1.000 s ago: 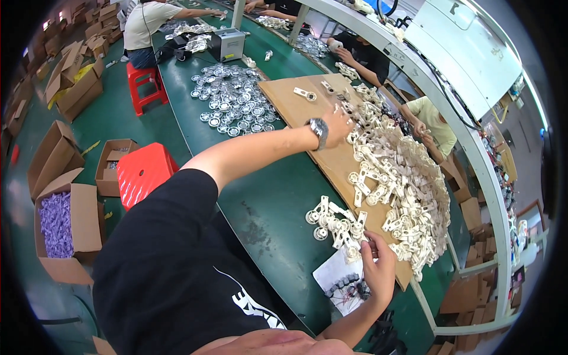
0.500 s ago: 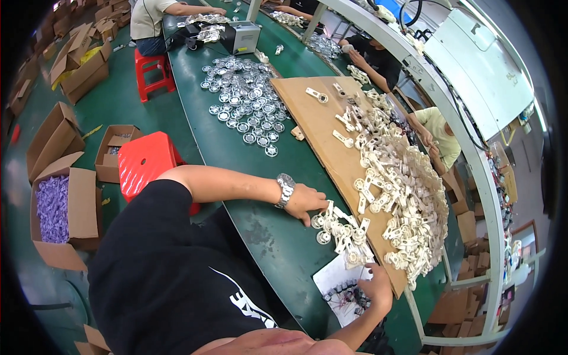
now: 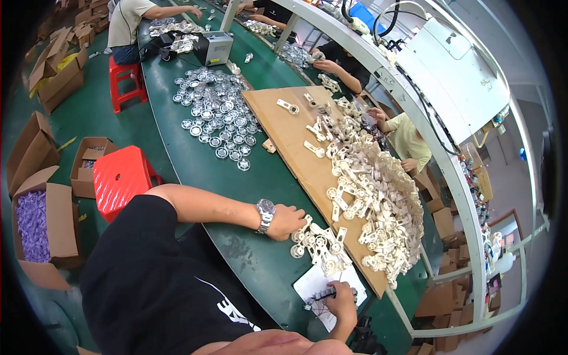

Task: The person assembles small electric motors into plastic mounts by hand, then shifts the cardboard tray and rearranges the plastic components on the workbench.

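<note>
My left hand point(image 3: 286, 223), with a metal watch point(image 3: 265, 215) on its wrist, rests at the near-left edge of a small pile of cream plastic parts point(image 3: 322, 244). Its fingers are bent together and their tips meet the pile; what they hold, if anything, is hidden. Just below that pile lies a white sheet point(image 3: 307, 284) bearing small black components point(image 3: 324, 294) with thin wires. Over the sheet, my right hand point(image 3: 341, 303) has its fingers bent and pressed together at the components. Its grip is too small to make out.
A large heap of cream parts point(image 3: 378, 201) covers much of a cardboard sheet point(image 3: 278, 130). Clear round discs point(image 3: 219, 118) lie on the green table point(image 3: 177, 139). A red stool point(image 3: 121, 177) and open boxes point(image 3: 62, 219) stand left. Co-workers sit across and at the far end.
The whole view has shifted, so the table appears farther left. My right hand has moved left over the black components, away from the cardboard edge. My left fingers have drawn closer together.
</note>
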The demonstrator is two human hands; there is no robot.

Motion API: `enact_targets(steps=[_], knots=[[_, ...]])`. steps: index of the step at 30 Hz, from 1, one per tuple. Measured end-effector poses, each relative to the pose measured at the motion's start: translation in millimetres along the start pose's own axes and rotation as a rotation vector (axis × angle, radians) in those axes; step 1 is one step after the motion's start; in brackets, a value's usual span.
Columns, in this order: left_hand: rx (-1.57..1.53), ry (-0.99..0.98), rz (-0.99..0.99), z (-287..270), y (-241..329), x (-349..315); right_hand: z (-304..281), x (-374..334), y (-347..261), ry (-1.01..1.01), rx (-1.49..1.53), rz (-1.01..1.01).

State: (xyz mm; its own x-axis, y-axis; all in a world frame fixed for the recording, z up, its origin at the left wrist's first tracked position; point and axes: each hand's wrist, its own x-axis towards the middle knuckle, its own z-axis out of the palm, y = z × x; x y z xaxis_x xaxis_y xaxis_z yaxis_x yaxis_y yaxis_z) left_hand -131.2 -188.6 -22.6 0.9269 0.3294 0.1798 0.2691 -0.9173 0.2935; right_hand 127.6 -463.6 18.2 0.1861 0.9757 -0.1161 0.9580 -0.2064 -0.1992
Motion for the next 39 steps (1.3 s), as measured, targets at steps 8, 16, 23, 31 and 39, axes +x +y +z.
enact_targets(steps=[8,16,23,31,39], knots=[[-0.076,-0.065,-0.082,-8.8,-5.8,6.1,-8.3,13.6,-3.3,-0.018,0.065,0.167],[-0.468,-0.413,-0.059,-43.9,-41.3,6.1,-30.5,-16.0,8.0,0.127,0.317,0.249],[-0.734,-0.474,-0.062,-77.5,-38.3,18.0,-52.8,-31.3,11.2,0.225,0.605,0.422],[-0.966,-0.152,0.068,-72.2,-13.1,91.8,-64.2,-5.9,24.9,0.392,0.935,0.297],[-1.345,0.081,0.175,-93.1,26.1,127.4,-113.7,36.3,-42.9,0.530,0.762,0.000]])
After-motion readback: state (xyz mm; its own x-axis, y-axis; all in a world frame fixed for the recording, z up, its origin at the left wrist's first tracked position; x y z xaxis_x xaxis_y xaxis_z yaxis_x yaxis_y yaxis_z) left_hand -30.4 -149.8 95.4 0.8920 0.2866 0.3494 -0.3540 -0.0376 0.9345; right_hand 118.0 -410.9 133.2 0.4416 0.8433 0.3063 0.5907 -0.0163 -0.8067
